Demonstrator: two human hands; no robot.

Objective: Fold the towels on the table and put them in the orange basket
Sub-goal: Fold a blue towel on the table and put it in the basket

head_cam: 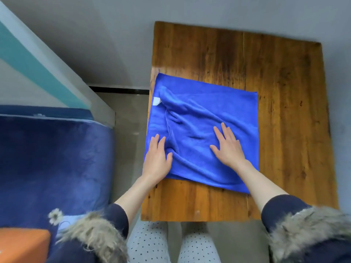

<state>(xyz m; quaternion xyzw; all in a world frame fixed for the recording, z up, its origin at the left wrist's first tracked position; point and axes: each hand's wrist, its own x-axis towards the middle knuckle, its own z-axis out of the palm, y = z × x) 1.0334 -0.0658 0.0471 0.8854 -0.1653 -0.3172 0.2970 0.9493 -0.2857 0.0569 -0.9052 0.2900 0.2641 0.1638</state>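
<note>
A blue towel [205, 114] lies spread on the wooden table [266, 73], wrinkled across its middle, with a white label at its left edge. My left hand [157, 158] rests flat on the towel's near left part, fingers straight. My right hand [228, 147] presses flat on the towel right of the middle, fingers spread. A corner of the orange basket [20, 243] shows at the bottom left, beside a blue sofa.
A dark blue sofa [53, 158] stands left of the table, with a strip of grey floor [129, 130] between them. Behind the table is a grey wall [209, 12]. The table's far half and right side show bare wood.
</note>
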